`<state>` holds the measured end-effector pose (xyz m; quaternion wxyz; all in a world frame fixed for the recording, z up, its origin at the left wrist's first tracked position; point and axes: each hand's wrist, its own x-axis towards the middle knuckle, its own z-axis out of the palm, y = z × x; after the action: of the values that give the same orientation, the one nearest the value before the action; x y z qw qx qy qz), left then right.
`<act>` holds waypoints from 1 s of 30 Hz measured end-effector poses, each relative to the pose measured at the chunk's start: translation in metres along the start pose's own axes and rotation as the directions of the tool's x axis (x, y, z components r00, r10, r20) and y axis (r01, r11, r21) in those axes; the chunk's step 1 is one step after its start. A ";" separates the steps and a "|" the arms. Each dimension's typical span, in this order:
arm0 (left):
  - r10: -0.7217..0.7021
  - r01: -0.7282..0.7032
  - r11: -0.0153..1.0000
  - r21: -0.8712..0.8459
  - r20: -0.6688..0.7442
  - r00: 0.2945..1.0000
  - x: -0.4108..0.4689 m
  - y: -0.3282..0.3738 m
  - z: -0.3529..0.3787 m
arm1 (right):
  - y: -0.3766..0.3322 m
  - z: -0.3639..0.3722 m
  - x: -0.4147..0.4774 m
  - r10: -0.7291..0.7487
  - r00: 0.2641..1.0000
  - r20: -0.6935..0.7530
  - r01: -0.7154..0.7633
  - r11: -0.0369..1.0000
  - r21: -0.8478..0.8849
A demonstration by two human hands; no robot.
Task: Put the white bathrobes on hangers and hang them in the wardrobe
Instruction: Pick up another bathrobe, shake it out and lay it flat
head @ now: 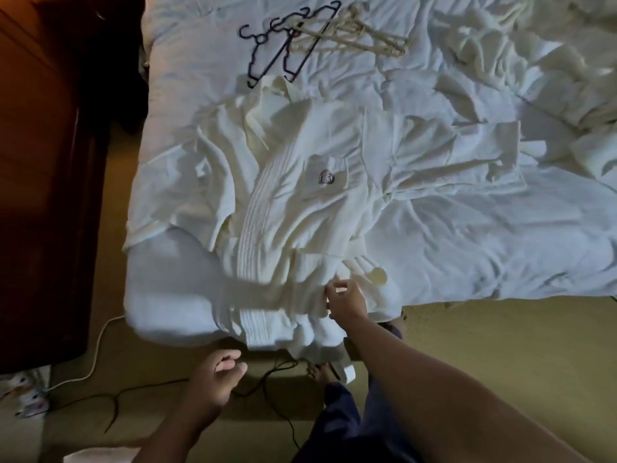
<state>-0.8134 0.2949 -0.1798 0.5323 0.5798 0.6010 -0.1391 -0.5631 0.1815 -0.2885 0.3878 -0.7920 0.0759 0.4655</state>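
Observation:
A white bathrobe [300, 195] with a dark chest emblem lies spread on the bed [467, 245], its lower part hanging over the near edge. My right hand [344, 300] pinches the robe's fabric near the belt at the bed edge. Below the edge, over the floor, my left hand [217, 379] hovers with loosely curled fingers and holds nothing. Dark hangers [277, 45] and cream hangers [354, 35] lie in a pile at the far side of the bed. More white bathrobes [551, 78] are heaped at the far right.
A dark wooden cabinet [43, 195] stands to the left of the bed. A white cable [96, 349] and black cables [150, 392] run across the tan carpet near my bare feet. My dark trouser legs show at the bottom.

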 end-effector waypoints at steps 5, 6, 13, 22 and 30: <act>-0.001 0.002 1.000 0.026 -0.032 0.999 -0.006 0.022 -0.006 | 0.039 -0.007 0.011 0.091 0.996 0.004 -0.091 0.996 -0.013; 0.014 -0.012 0.999 0.035 -0.035 0.999 -0.007 0.025 -0.005 | 0.037 -0.008 0.013 0.078 0.997 -0.022 -0.079 0.995 -0.059; 0.140 -0.143 0.984 0.102 0.034 0.990 -0.019 0.052 0.014 | 0.026 -0.005 0.025 0.138 0.979 -0.153 -0.169 0.963 -0.209; 0.199 -0.206 0.969 0.138 0.066 0.978 -0.014 0.059 0.036 | 0.040 -0.048 0.010 0.006 0.998 0.056 0.012 0.951 -0.310; 0.106 -0.125 0.986 0.111 0.161 0.981 -0.016 0.078 0.067 | -0.006 -0.162 -0.043 -0.084 0.987 0.136 0.094 0.993 -0.065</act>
<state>-0.7193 0.2563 -0.1577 0.5484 0.6324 0.5135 -0.1887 -0.4741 0.0638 -0.2078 0.3838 -0.7751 -0.0023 0.5020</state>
